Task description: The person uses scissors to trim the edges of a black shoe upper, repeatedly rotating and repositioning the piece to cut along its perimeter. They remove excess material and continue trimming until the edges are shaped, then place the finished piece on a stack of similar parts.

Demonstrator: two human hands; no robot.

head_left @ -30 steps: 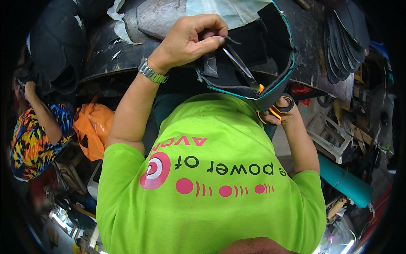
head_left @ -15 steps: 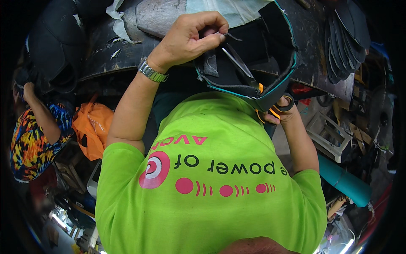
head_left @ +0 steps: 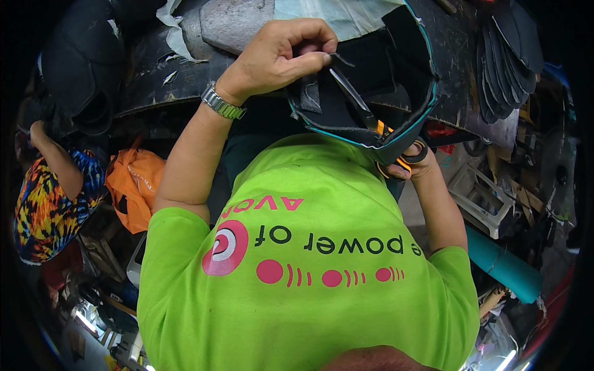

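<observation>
My left hand [head_left: 281, 55] pinches the edge of a black sheet piece with teal trim [head_left: 377, 93], which curls up in front of my chest. My right hand [head_left: 411, 164] grips the orange-and-black handles of a pair of scissors [head_left: 365, 114]. The blades point up and to the left into the black material, close to my left fingertips. A metal watch [head_left: 223, 104] sits on my left wrist. My green shirt [head_left: 309, 266] fills the lower middle of the view.
A dark worktable [head_left: 161, 74] with paper scraps lies beyond my hands. Stacked black cut pieces [head_left: 507, 55] lie at the upper right. A person in a colourful patterned top [head_left: 46, 198] sits at the left beside an orange bag [head_left: 133, 185]. A teal roll [head_left: 501, 266] lies at the right.
My left hand has shifted its pinch slightly on the black piece, and the scissors have moved a little along the material.
</observation>
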